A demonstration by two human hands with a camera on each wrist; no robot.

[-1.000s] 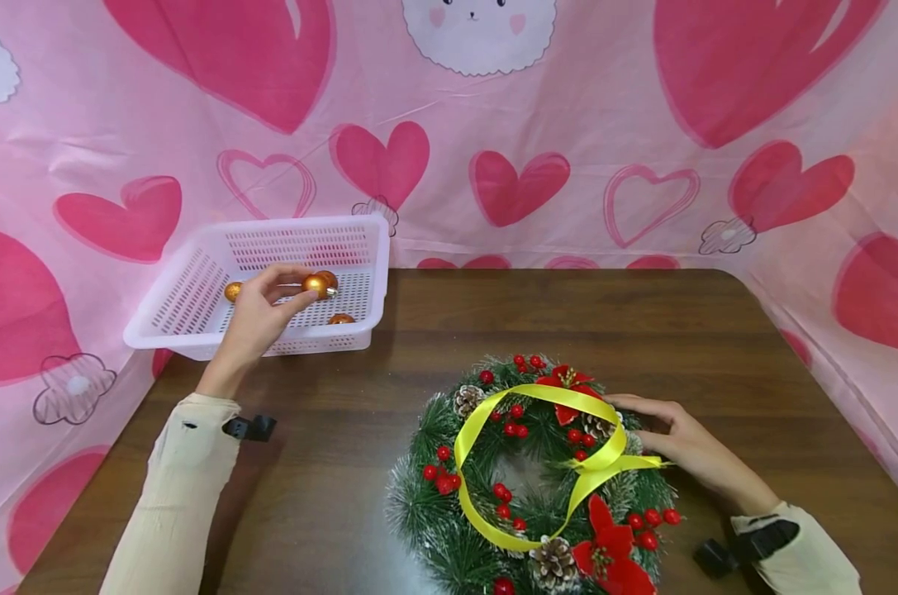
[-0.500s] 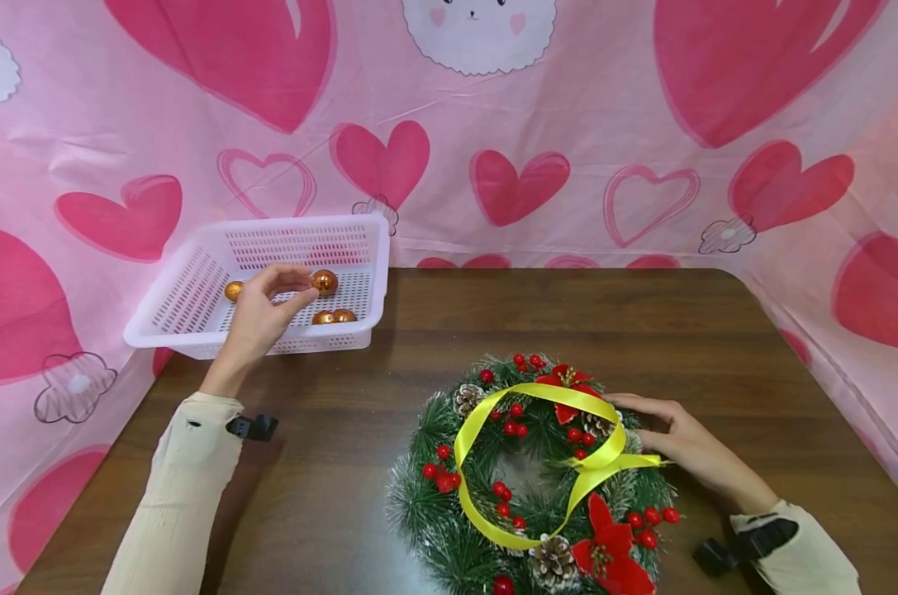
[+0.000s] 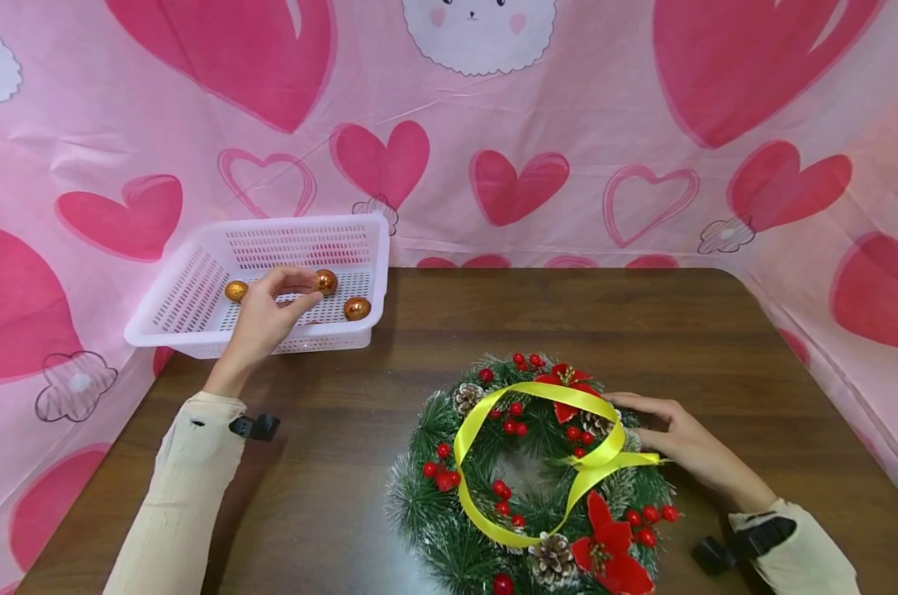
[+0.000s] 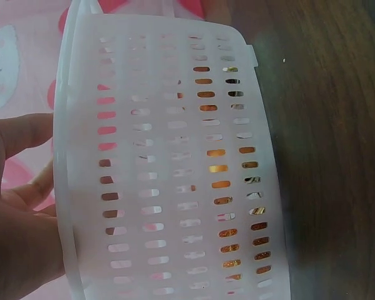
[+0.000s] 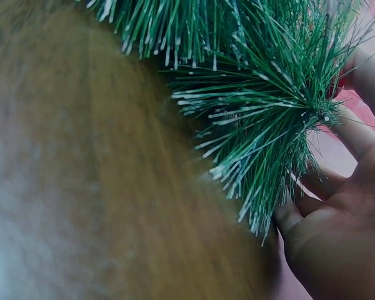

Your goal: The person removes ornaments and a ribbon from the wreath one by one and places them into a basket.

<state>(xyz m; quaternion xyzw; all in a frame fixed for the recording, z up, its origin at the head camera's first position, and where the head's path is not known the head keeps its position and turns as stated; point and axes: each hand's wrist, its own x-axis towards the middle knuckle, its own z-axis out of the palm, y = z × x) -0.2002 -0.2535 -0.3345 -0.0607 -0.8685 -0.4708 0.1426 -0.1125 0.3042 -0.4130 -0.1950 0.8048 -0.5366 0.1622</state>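
Note:
My left hand point(image 3: 266, 310) hovers over the white plastic basket point(image 3: 380, 273), thumb and fingers apart with nothing between them. Inside the basket lie shiny Christmas balls: a gold one point(image 3: 235, 291) left of the hand, a copper one point(image 3: 325, 283) just beyond the fingertips, and another point(image 3: 357, 309) near the right wall. Through the slots of the basket wall point(image 4: 87, 187), the left wrist view shows gold and orange patches. My right hand point(image 3: 690, 442) holds the right edge of the green Christmas wreath point(image 3: 419, 504); needles point(image 5: 250, 125) hide part of its fingers.
A loop of yellow ribbon point(image 3: 469, 500) lies across the wreath, among red berries, pine cones point(image 3: 553, 562) and red poinsettias point(image 3: 608, 545). The brown wooden table point(image 3: 330, 496) ends at a pink heart-print cloth point(image 3: 449, 198) behind.
The gold ball between my left fingertips was let go and dropped into the basket. The ball near the right wall shifted slightly right. The right hand and wreath stay in place.

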